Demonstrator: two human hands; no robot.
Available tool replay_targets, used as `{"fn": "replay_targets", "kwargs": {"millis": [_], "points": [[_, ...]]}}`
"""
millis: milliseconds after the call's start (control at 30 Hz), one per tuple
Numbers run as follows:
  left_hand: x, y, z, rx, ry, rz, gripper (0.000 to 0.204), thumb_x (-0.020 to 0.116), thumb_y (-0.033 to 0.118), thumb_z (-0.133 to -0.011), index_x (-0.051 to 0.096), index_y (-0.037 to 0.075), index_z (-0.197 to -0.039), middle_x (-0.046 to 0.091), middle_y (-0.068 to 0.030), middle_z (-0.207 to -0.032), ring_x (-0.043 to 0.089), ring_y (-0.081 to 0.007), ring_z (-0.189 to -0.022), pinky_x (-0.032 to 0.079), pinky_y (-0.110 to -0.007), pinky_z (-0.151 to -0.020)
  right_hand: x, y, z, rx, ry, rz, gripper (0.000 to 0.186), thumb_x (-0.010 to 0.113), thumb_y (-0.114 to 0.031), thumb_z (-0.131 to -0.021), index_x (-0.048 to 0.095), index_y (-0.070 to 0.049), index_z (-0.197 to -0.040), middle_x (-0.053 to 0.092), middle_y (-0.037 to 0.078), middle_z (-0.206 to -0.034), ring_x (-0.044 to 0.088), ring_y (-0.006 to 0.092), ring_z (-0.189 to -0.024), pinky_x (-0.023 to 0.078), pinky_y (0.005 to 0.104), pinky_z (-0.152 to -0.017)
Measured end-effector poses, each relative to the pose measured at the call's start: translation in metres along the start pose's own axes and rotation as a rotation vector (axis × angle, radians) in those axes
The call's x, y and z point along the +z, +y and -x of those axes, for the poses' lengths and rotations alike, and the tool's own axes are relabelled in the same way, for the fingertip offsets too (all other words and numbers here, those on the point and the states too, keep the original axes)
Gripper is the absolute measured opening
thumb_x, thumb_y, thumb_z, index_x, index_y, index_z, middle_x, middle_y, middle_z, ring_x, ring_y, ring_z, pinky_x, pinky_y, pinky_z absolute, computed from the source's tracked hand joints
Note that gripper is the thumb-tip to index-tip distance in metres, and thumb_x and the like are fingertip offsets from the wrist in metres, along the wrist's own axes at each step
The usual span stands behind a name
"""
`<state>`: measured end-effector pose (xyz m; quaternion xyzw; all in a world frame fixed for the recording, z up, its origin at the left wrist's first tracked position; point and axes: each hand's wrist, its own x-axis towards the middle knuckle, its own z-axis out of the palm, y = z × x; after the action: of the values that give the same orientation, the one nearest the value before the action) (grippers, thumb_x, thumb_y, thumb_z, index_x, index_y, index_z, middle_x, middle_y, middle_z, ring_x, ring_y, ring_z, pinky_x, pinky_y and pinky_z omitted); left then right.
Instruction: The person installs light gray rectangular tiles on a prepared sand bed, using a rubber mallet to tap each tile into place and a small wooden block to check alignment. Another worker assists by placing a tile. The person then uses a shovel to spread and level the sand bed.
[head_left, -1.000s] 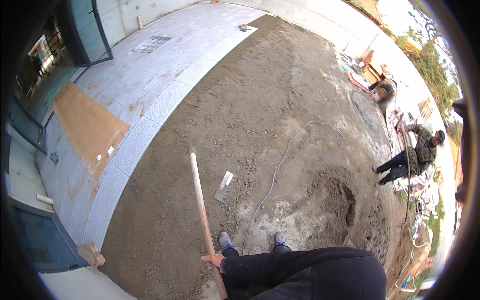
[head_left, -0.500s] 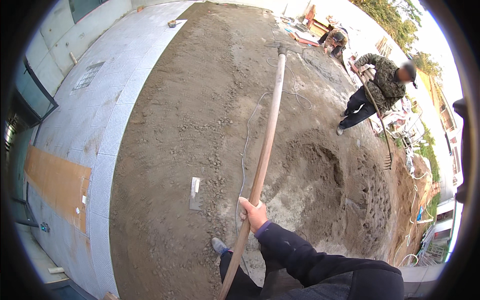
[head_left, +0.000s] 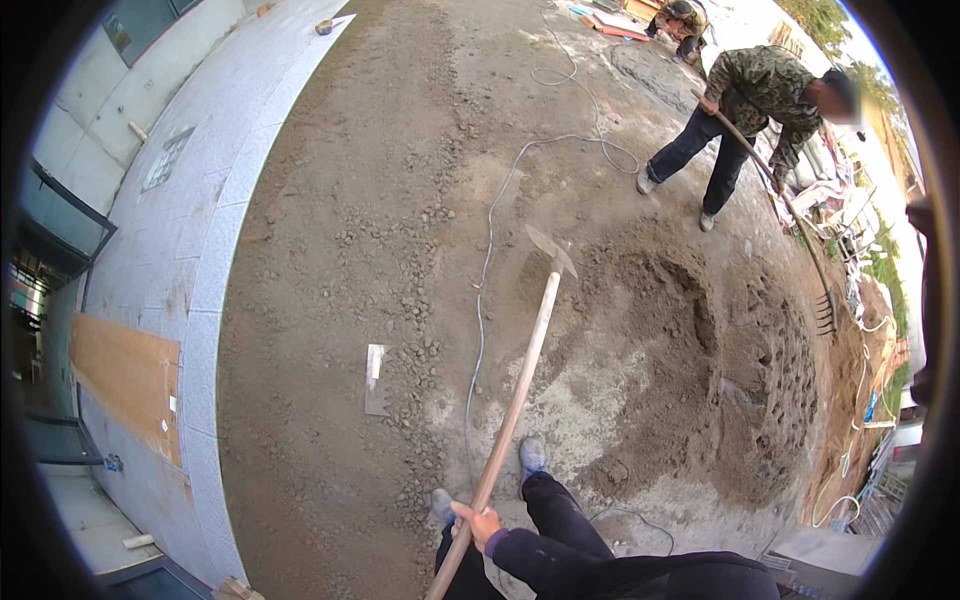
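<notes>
A long wooden-handled hoe (head_left: 516, 405) slants away from me over the sandy ground, its curved metal head (head_left: 552, 250) at the far end beside a patch of dug-up sand. The fingers of my right hand (head_left: 479, 527) wrap round the lower handle, close above my feet. My left hand is out of view. To the left of the handle, a flat notched trowel (head_left: 376, 382) lies on the sand near small stones. A thin grey cable (head_left: 482, 300) runs along the ground between trowel and hoe.
At the upper right, a person in a camouflage jacket (head_left: 757, 85) holds a rake (head_left: 800, 226). Another person (head_left: 683, 25) crouches farther back. Pale paving (head_left: 205, 270) borders the sand on the left, with a brown board (head_left: 130, 385) on it. Loose sand (head_left: 640, 390) is heaped at right.
The hoe's head has come down and closer to me, and my right hand has moved lower. The person with the rake now bends forward more. My view has shifted, showing both my feet.
</notes>
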<state>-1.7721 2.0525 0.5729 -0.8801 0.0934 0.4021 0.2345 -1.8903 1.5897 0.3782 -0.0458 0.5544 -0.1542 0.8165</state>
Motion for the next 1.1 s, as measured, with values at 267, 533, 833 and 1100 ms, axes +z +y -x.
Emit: {"fn": "replay_targets", "kwargs": {"millis": [267,533,833,1100], "points": [[-0.026,-0.159,0.022,0.078,-0.07,-0.224,0.034,0.07,0.036,-0.085,0.068,0.014,-0.111,0.075,-0.0166,-0.092,0.072,-0.0394,-0.092,0.056,-0.054,-0.081,-0.046,0.054,-0.013,0.036,0.45,0.066,0.042,0.079,-0.04,-0.094,0.062,-0.003,-0.105,0.059,0.008,-0.078,0.064,0.0258,-0.068,0.057,0.0446,-0.067],[-0.197,-0.139,-0.025,0.241,0.109,-0.626,0.034,0.069,0.039,-0.087,0.068,0.013,-0.108,0.075,-0.0165,-0.091,0.073,-0.0393,-0.089,0.057,-0.055,-0.078,0.032,0.266,0.059,0.449,0.187,-0.551,0.034,0.08,-0.03,-0.091,0.053,-0.009,-0.092,0.053,0.007,-0.068,0.057,0.024,-0.055,0.053,0.0447,-0.058],[-0.278,-0.017,0.072,0.377,0.193,-0.87,0.035,0.069,0.043,-0.088,0.068,0.011,-0.104,0.075,-0.0164,-0.089,0.074,-0.0393,-0.087,0.058,-0.055,-0.075,-0.027,0.311,0.054,0.539,0.185,-0.814,0.034,0.08,-0.028,-0.09,0.052,-0.009,-0.091,0.053,0.008,-0.07,0.06,0.0294,-0.06,0.053,0.0498,-0.057],[-0.115,0.135,0.108,0.597,0.028,-0.785,0.038,0.071,0.045,-0.09,0.068,0.012,-0.107,0.077,-0.0154,-0.092,0.075,-0.0398,-0.09,0.059,-0.055,-0.076,-0.393,0.039,-0.005,0.008,0.513,-0.727,0.04,0.073,-0.031,-0.095,0.041,-0.019,-0.075,0.041,-0.002,-0.057,0.044,0.0184,-0.043,0.042,0.0405,-0.05]]}}
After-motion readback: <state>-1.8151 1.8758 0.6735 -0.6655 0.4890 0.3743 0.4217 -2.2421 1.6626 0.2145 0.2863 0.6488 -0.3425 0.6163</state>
